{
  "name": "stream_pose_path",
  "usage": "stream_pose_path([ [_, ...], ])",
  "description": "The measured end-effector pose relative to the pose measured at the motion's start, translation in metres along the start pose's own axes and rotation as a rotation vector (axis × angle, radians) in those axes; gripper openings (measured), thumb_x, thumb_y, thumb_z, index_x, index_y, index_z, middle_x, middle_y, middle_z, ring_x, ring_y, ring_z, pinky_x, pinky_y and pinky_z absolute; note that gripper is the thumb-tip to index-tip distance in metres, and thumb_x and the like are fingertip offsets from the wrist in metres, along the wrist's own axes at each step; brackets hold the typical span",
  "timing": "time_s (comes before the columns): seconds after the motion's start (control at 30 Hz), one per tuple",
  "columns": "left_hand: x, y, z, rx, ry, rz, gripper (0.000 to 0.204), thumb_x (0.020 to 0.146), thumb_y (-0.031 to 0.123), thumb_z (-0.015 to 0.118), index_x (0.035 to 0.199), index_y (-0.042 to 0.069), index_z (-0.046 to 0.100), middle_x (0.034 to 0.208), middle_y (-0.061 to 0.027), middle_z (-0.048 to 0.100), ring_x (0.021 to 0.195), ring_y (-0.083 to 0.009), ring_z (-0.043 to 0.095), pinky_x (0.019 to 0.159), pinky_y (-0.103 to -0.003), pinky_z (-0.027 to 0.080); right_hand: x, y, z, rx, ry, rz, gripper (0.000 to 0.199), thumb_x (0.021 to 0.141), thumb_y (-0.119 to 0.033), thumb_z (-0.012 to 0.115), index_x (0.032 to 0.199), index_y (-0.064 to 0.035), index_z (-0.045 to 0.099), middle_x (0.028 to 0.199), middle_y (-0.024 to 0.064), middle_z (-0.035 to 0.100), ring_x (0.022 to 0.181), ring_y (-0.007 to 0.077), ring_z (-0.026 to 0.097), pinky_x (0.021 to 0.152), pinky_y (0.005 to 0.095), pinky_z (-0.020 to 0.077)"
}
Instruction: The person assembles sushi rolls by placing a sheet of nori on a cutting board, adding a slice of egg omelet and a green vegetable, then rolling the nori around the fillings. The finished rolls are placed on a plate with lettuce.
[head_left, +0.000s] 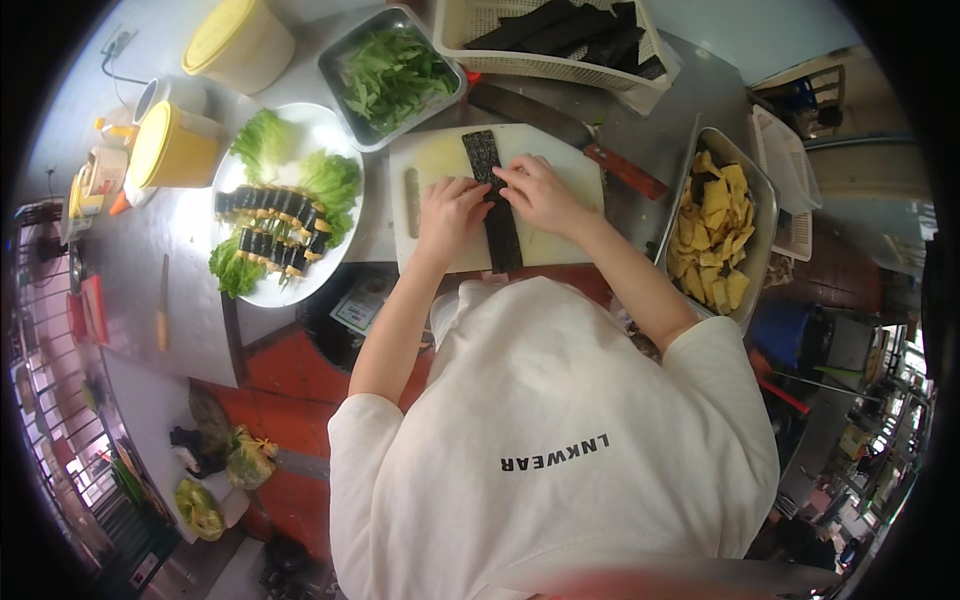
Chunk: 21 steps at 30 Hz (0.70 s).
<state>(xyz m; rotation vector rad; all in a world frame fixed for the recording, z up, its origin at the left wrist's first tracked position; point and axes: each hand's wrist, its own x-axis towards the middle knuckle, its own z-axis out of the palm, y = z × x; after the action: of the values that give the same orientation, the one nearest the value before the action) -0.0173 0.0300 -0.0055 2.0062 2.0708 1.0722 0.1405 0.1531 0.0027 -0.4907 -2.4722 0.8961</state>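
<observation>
"Nearest the lens?"

"Blurred, pale and reddish, an edge-on shape [690, 580] at six o'clock, too soft to name."

"And the rest, biggest first?"

"Brushed grey steel table [190, 250], sweeping from nine o'clock over twelve to three. Then the person's white short-sleeved cloth shirt [540, 390], filling the view around six."

"Next?"

"Cream plastic slatted basket [540, 62] between twelve and one, with flat black sheets [560, 35] inside. White rectangular cutting board [555, 250] at twelve. Round white plate [315, 125] at ten, bearing frilly green lettuce leaves [335, 180]. Deep silver metal tray [764, 215] between two and three, holding flat yellow pieces [715, 235]. Smaller silver metal tray [420, 125] of green leaves [395, 80] at eleven."

"Any blade by the board?"

"Broad grey knife with a reddish-brown handle [535, 115], at one, beside the board's far edge."

"The hands?"

"Left hand [455, 210] just left of twelve, right hand [540, 195] just right of it, fingers bent, fingertips meeting over a long, narrow black strip [505, 240]. They touch it; whether they pinch it or only press, I can't tell. It lies flat on the board, running roughly twelve to six."

"Smallest?"

"Short black-wrapped rolls with yellowish ends [270, 205], in two rows on the plate."
</observation>
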Motion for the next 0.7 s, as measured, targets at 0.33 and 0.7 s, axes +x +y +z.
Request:
stream_pose_path([
  [0.33,0.018,-0.002,-0.011,0.032,-0.004,0.005,0.026,0.073,0.017,0.075,0.097,0.008,0.072,0.096,-0.0063,0.061,0.09,-0.0271,0.056,0.079,-0.038,0.044,0.008,0.004,-0.002,-0.042,-0.068,0.034,0.02,0.081,-0.013,0.066,0.099,-0.0063,0.07,0.094,0.0065,0.062,0.094,0.0261,0.056,0.086,0.0368,0.0454],
  [0.7,0.034,-0.028,-0.004,-0.069,-0.03,-0.008,0.02,0.071,0.011,0.075,0.09,0.009,0.072,0.092,-0.007,0.063,0.085,-0.028,0.058,0.074,-0.038,0.046,0.021,0.01,-0.005,0.025,-0.05,-0.02,0.024,0.079,-0.008,0.068,0.102,-0.0067,0.069,0.1,0.0075,0.06,0.097,0.0266,0.056,0.085,0.0372,0.046],
])
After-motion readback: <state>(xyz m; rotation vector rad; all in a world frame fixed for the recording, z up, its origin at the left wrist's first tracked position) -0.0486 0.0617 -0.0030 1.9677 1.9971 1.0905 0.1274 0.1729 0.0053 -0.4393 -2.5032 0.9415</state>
